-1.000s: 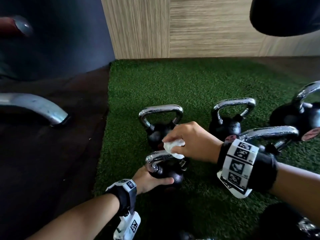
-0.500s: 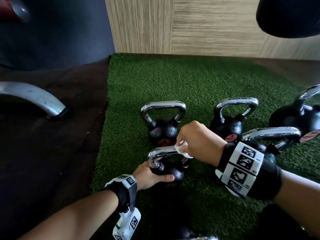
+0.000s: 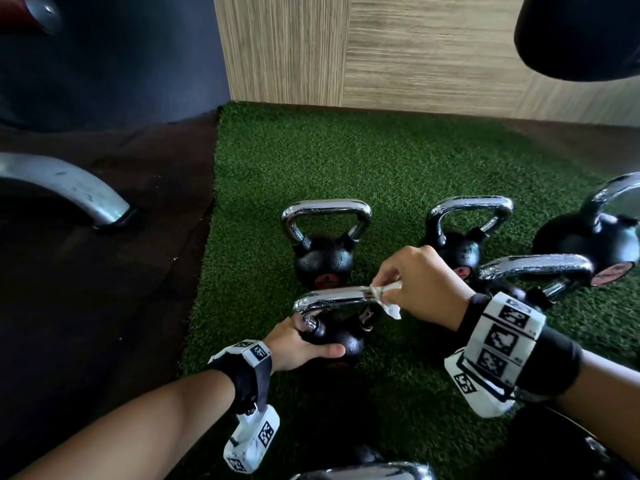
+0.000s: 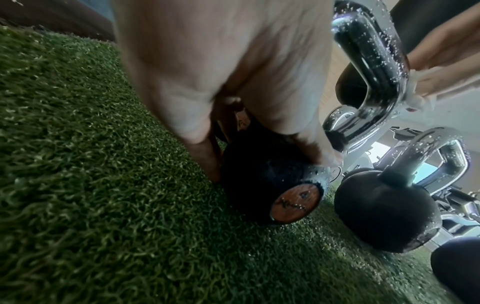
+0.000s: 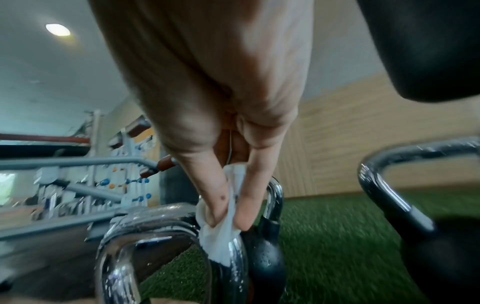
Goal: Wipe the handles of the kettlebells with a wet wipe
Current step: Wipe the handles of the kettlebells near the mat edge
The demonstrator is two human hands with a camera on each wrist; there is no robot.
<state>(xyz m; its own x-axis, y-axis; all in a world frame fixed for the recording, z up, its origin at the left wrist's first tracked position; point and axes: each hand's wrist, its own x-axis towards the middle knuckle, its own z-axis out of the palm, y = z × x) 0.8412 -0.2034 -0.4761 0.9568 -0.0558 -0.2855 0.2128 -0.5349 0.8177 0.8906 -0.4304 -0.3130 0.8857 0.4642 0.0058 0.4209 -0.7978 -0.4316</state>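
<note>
Now right hand (image 3: 420, 284) pinching wet wipe (image 3: 388, 296) on handle (image 3: 332, 296), left hand (image 3: 298, 344) gripping kettlebell (image 3: 341, 341)

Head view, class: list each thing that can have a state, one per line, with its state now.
Near kettlebell: on turf, gripped by left hand.
Its handle: wet, beaded, wipe at right end.
Wet wipe: crumpled, pinched by right hand.
Far-left kettlebell: upright, untouched.
Turf: bare.

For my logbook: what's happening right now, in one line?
left hand steadies kettlebell | right hand rubs wet wipe on handle
</note>
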